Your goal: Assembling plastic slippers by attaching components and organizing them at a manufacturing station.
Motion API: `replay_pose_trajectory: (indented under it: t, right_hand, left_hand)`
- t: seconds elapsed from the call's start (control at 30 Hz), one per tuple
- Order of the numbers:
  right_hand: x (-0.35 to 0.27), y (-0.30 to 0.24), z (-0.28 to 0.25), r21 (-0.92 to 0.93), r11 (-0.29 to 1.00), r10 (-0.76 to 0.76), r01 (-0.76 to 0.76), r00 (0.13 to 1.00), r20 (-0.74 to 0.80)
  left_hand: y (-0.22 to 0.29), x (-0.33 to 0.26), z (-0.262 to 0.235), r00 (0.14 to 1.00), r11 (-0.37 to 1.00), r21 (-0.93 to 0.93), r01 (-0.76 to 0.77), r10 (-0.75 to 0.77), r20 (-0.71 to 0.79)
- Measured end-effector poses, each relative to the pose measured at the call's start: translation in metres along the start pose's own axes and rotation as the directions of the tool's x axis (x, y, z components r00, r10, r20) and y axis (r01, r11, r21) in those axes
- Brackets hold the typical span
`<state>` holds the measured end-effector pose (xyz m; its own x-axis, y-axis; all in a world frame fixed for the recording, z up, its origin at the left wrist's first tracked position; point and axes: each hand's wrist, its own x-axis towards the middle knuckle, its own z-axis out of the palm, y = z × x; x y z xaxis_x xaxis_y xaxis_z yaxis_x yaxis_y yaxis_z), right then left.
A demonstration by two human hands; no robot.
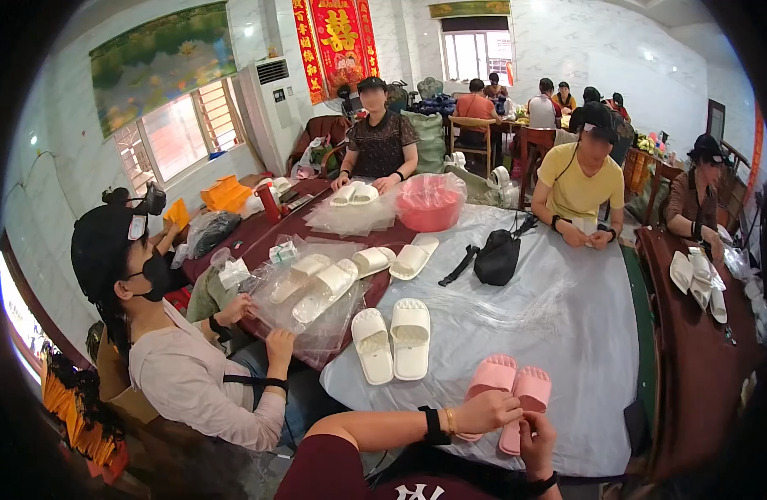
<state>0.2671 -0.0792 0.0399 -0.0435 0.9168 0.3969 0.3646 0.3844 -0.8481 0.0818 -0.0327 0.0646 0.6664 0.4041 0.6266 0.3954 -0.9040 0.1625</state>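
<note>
A pair of pink slippers lies right in front of me on the plastic-covered table. My left hand is over the pair, its fingers pinched together near the straps. Close beside it, my right hand is also closed in a pinch at the heel end of the right slipper. Whatever the fingertips hold, if anything, is too small to make out. To the left of the pink pair stands a pair of white slippers, apart from both hands.
More white slippers and clear plastic bags lie further left, by a masked co-worker. A black pouch rests mid-table, with a red basin behind it. Co-workers sit across the table and at a side table on the right.
</note>
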Motion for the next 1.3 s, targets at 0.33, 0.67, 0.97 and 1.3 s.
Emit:
replay_pose_trajectory:
  t: [0.33, 0.67, 0.97, 1.3]
  right_hand:
    - [0.001, -0.006, -0.018, -0.176, 0.984, -0.012, 0.022, 0.998, 0.059]
    - [-0.034, 0.005, -0.027, -0.205, 0.979, 0.053, -0.005, 0.973, 0.226]
    - [-0.057, 0.011, -0.043, -0.304, 0.953, 0.092, 0.01, 0.943, 0.319]
    - [-0.042, 0.01, -0.019, -0.12, 0.974, 0.218, -0.194, 0.949, 0.229]
  left_hand:
    - [-0.016, -0.004, -0.027, 0.997, 0.991, 0.116, 0.073, -0.077, 0.032]
    - [0.008, -0.034, -0.024, 0.98, 0.998, -0.009, 0.067, -0.064, 0.188]
    - [-0.006, -0.085, -0.036, 0.943, 0.963, 0.139, 0.233, -0.259, 0.212]
    - [0.016, -0.051, -0.039, 0.958, 0.96, 0.09, 0.266, -0.274, 0.086]
